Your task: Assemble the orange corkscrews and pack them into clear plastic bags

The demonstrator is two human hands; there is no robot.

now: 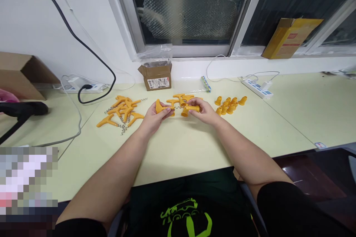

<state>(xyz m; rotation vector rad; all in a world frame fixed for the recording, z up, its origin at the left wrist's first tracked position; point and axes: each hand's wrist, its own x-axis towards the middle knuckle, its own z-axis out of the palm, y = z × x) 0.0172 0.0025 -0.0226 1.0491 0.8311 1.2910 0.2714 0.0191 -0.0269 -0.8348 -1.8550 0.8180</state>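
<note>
My left hand [158, 116] is closed around a corkscrew [159, 106] with a yellow T-shaped handle, its metal spiral pointing right. In my right hand [203, 112] is a yellow flared plastic sleeve [194, 108], held sideways with its wide end toward the spiral. The spiral's tip is close to that wide end; I cannot tell whether it is inside. Just behind both hands lie several yellow T-handled pieces [179, 98], partly hidden by my fingers. A pile of yellow corkscrews [126, 109] with bare spirals lies to the left. Several yellow sleeves [230, 108] stand to the right.
A small cardboard box [158, 77] stands against the back wall beside a clear plastic bag [189, 86]. Power strips [257, 88] with cables sit at the back right and left. A black cable [75, 35] hangs down at the left. A yellow carton [290, 39] leans on the window.
</note>
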